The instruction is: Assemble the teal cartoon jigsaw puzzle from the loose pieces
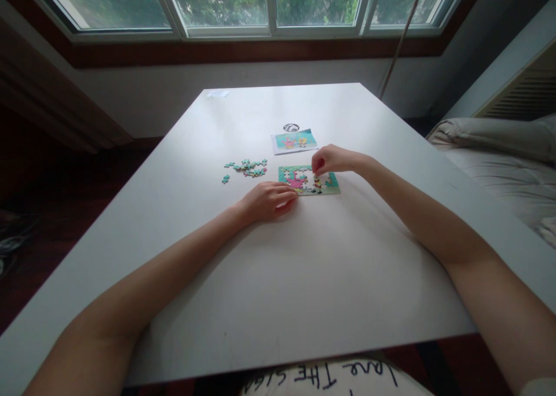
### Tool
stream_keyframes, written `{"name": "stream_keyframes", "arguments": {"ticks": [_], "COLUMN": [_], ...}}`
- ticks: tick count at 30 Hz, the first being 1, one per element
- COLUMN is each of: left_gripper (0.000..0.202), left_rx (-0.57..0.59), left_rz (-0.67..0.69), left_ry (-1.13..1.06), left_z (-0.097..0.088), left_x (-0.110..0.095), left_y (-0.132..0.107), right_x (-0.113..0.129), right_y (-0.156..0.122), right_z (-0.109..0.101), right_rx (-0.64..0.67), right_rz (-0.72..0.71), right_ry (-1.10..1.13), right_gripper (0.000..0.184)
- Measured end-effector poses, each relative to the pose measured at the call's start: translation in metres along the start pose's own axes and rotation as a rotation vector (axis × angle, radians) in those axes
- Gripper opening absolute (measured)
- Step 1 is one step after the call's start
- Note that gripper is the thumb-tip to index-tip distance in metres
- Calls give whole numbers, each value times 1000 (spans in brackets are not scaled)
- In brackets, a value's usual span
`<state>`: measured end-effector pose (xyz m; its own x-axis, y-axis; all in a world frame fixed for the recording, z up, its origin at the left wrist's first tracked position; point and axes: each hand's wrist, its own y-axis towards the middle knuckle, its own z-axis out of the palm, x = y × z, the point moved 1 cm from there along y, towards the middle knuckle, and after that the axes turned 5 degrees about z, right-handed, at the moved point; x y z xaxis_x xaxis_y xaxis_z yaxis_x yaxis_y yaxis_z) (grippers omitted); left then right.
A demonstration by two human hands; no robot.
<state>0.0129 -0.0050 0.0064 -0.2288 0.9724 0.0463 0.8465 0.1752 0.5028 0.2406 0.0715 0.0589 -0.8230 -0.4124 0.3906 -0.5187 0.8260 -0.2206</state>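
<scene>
A partly assembled jigsaw puzzle (334, 189) lies on the white table, its blue-green border joined around a pink figure and white gaps. My left hand (270, 201) rests palm down at its near left corner, fingers loosely bent, fingertips at the edge, holding nothing I can see. Over the upper right part of the puzzle, my right hand (329, 159) has thumb and fingers pinched together, pointing down. Whatever is between those fingertips is too small and hidden to make out. Loose puzzle pieces (247, 165) lie in a scattered heap to the left.
Behind the puzzle is a picture card (295, 142) with a pink and a yellow figure, and beyond it a round black-and-white item (291, 127). A clear wrapper (218, 94) lies at the table's (304, 280) far left corner. A stick (399, 46) leans by the window.
</scene>
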Motion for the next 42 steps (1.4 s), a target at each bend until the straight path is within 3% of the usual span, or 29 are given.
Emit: {"name": "stream_keyframes", "arguments": {"ticks": [11,18,24,42], "left_gripper": [18,20,34,30], "left_rx": [-13,49,125,129], "left_rz": [44,104,46,30], "left_ry": [49,38,-18,-101], "left_z": [0,-2,-1,2], "left_x": [-1,-19,-29,-26], "left_y": [-1,8,17,16], "right_x": [-3,2,5,-6], "right_y": [-1,-4,-6,1], "right_z": [-4,-5,-3,6], "right_rx": [44,84,145,242], "right_rz": [-89,-155,-117,-62], "right_ry": [31,12,7,72], "right_gripper": [18,19,23,34]}}
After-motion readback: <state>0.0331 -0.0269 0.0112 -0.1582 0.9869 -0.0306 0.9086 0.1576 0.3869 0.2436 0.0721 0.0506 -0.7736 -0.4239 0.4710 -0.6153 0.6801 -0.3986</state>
